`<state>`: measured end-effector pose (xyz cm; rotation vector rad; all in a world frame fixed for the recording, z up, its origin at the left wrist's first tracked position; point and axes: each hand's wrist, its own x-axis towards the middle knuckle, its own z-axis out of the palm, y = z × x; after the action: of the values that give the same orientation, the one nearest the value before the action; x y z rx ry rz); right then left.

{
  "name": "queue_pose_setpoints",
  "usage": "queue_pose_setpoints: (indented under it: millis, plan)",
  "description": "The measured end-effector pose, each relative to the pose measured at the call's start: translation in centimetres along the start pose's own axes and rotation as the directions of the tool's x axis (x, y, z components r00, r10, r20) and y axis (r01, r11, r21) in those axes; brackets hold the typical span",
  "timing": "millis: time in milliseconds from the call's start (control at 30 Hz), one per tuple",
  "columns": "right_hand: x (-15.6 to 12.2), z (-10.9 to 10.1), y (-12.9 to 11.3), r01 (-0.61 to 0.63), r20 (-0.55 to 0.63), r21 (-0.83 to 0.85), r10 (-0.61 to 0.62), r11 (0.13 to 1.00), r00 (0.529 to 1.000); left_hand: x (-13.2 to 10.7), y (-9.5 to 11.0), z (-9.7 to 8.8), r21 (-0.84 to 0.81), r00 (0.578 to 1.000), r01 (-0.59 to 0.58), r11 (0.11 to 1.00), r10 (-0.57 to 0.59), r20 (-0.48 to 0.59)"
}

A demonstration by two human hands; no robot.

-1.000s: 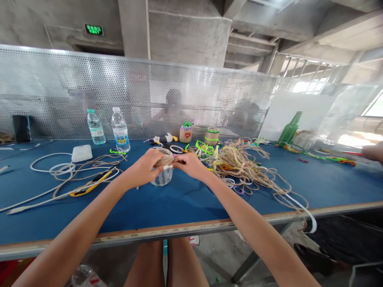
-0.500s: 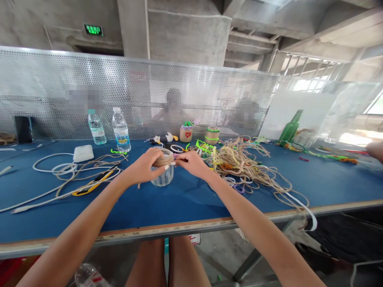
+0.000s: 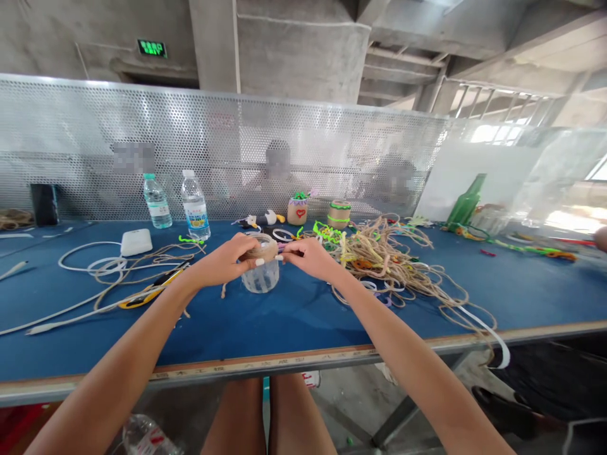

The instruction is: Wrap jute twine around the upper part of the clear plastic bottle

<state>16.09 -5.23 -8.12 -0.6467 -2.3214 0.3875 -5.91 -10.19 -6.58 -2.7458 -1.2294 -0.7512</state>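
Note:
A clear glass jar (image 3: 262,278) stands upright on the blue tabletop in front of me, its neck wound with brown twine (image 3: 265,251). My left hand (image 3: 230,259) is closed around the left side of the wrapped neck, thumb across the front. On the jar's right, my right hand (image 3: 308,259) pinches the twine close to the rim; the strand itself is mostly hidden by the fingers. Right of that hand lies a tangled heap of loose twine (image 3: 384,253) mixed with coloured fuzzy strands.
Two water bottles (image 3: 195,205), a white case (image 3: 136,242), white cable (image 3: 76,321) and a yellow utility knife (image 3: 152,294) lie to the left. Two twine-covered jars (image 3: 297,212) stand at the back before a perforated screen (image 3: 199,139). A green bottle (image 3: 467,199) stands right; another person's hand (image 3: 601,239) shows at the edge.
Both hands stay at the jar's neck with small shifts of the fingers. The whole view has slid slightly. The other person's hand at the right edge shows less.

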Motion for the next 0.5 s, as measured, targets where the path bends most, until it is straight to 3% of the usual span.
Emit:
queue_pose_setpoints:
  millis: [167, 433, 500]
  plan:
    - [0.1, 0.2, 0.7, -0.018, -0.004, 0.022, 0.018, 1.000, 1.000, 0.2, 0.1, 0.5, 0.000, 0.999, -0.010, 1.000, 0.010, -0.039]
    - [0.1, 0.3, 1.4, -0.032, -0.051, -0.053, 0.029, 0.998, 0.998, 0.7, 1.6, 2.6, 0.253, 0.965, 0.102, 0.962, -0.034, -0.259]
    - [0.1, 0.3, 1.4, -0.029, -0.052, -0.064, 0.026, 0.998, 0.998, 0.7, 1.7, 2.6, 0.243, 0.968, 0.090, 0.966, -0.027, -0.249]
